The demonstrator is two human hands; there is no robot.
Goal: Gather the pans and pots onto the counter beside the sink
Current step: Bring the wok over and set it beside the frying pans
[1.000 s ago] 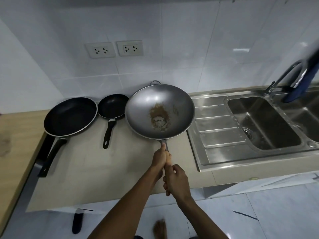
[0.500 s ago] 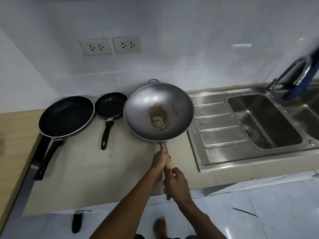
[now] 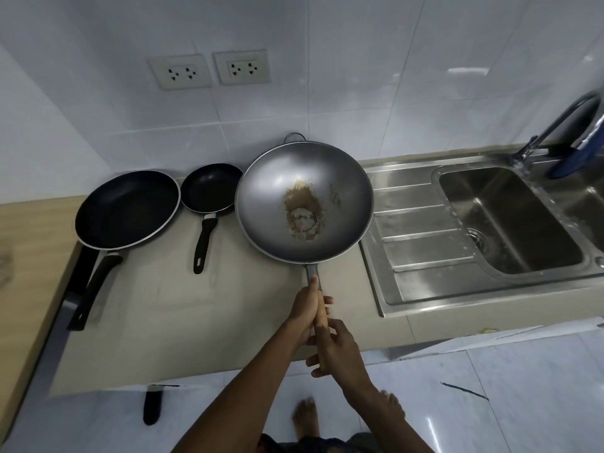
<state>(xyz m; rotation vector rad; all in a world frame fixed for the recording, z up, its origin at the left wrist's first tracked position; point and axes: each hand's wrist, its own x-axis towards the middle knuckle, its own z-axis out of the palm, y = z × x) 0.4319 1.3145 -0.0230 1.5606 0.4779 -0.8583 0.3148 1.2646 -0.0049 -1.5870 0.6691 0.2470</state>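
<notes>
While the round grey steel wok (image 3: 304,204), stained brown at its centre, sits over the beige counter (image 3: 170,305) just left of the stainless sink drainboard (image 3: 421,243), you grip its long wooden handle (image 3: 319,312) with both hands. Your left hand (image 3: 305,308) wraps the handle nearer the bowl, thumb laid along the metal neck; your right hand (image 3: 336,351) closes its fingers around the handle's end. Whether the wok's base touches the counter or hangs just above it is hard to say from here. To its left, nearly touching its rim, lies the small black frying pan (image 3: 210,188), and beyond that the large black frying pan (image 3: 127,209), whose handle reaches past the counter's left edge. Two white wall sockets (image 3: 210,70) sit above on the tiles.
</notes>
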